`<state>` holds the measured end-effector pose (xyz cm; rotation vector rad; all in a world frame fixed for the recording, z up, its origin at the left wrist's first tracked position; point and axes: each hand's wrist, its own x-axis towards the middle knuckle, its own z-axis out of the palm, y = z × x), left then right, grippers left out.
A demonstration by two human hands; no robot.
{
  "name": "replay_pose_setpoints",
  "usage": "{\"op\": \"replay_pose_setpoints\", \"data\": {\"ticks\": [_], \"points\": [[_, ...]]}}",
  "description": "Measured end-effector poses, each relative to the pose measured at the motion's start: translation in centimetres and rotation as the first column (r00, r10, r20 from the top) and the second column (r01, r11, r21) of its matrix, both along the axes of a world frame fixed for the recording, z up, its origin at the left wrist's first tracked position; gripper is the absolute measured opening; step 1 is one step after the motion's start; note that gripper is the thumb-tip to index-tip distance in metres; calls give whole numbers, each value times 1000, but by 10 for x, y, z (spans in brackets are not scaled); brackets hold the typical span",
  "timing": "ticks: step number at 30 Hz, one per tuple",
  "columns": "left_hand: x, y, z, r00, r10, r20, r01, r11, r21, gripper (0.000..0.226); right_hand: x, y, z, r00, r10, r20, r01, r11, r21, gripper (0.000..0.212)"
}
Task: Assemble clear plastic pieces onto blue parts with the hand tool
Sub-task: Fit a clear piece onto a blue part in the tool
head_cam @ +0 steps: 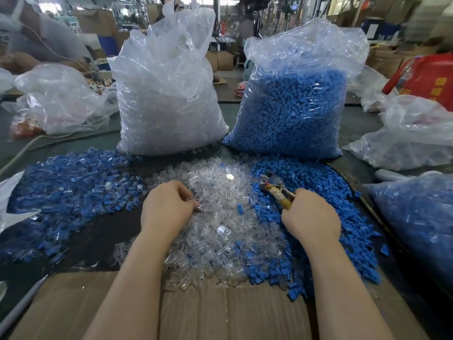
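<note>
My right hand grips the hand tool over the blue parts right of the clear pile, nose forward ready to press, while left hand, fingers curled, picks a clear piece there.

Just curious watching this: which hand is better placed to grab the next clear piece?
The left hand: its fingers already curl into the clear pieces, while the right hand is busy gripping the hand tool.

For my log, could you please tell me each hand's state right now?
Left hand: curled fingers in the clear plastic pieces; grip cannot be told.
Right hand: grips the hand tool.
</note>
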<state>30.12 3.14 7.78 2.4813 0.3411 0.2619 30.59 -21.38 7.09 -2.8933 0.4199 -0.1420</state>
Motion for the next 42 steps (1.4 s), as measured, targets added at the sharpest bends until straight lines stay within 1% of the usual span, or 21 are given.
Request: {"op": "replay_pose_setpoints", "data": {"ticks": [3, 4, 7, 9, 11, 13, 18, 20, 22, 24, 28, 31, 33, 36, 39, 42], "points": [[-2, -3, 5, 997, -13, 73, 27, 982, -188, 21, -1, 0, -1, 1000, -9, 23, 8, 1000, 16, 17], [-2, -5, 6, 995, -13, 96, 35, 973, -228, 21, -1, 0, -1, 999, -12, 32, 11, 1000, 19, 17], [-3, -11, 8, 991, -22, 135, 61, 954, -294, 24, -1, 1, 0, 998, -14, 62, 11, 999, 43, 17], [-4, -13, 9, 988, -56, 147, 103, 937, -333, 28, -1, 2, 0, 997, -6, 74, 2, 999, 45, 18], [-4, -14, 10, 981, -112, 156, 160, 924, -347, 29, -1, 2, 0, 998, 0, 68, -2, 1000, 30, 19], [-5, -16, 10, 977, -145, 159, 193, 918, -347, 20, -1, 2, 0, 999, 7, 51, -8, 1000, 9, 20], [-5, -25, 10, 978, -151, 146, 200, 881, -429, 10, 0, 4, 1, 998, 19, 56, -21, 1000, 19, 17], [-4, -26, 11, 977, -161, 137, 207, 858, -471, 1, 0, 4, 2, 998, 14, 55, -17, 999, 49, 15], [-4, -26, 12, 978, -163, 134, 208, 842, -497, 6, -1, 4, 5, 998, 1, 59, -5, 997, 79, 12], [-3, -26, 13, 979, -160, 130, 204, 825, -527, 3, -1, 3, 6, 997, -24, 77, 18, 997, 69, 12], [-1, -27, 13, 978, -172, 116, 207, 775, -597, 20, -3, 2, 6, 983, -149, 103, 149, 989, 3, 25], [-2, -27, 12, 977, -193, 90, 207, 774, -598, 18, -3, -3, 5, 975, -212, 66, 213, 977, -16, 29], [-2, -28, 13, 977, -199, 74, 205, 790, -578, 13, -3, -4, 4, 980, -198, 38, 199, 980, -22, 23], [-4, -30, 15, 980, -187, 72, 193, 788, -585, 11, -3, -2, 2, 986, -160, 36, 160, 987, 0, 14], [-5, -33, 16, 985, -150, 87, 172, 785, -596, 10, -3, -1, 3, 989, -143, 40, 143, 990, 6, 20], [-6, -35, 17, 987, -127, 95, 158, 786, -598, 8, -3, 0, 3, 990, -125, 63, 124, 992, 17, 19]]}}
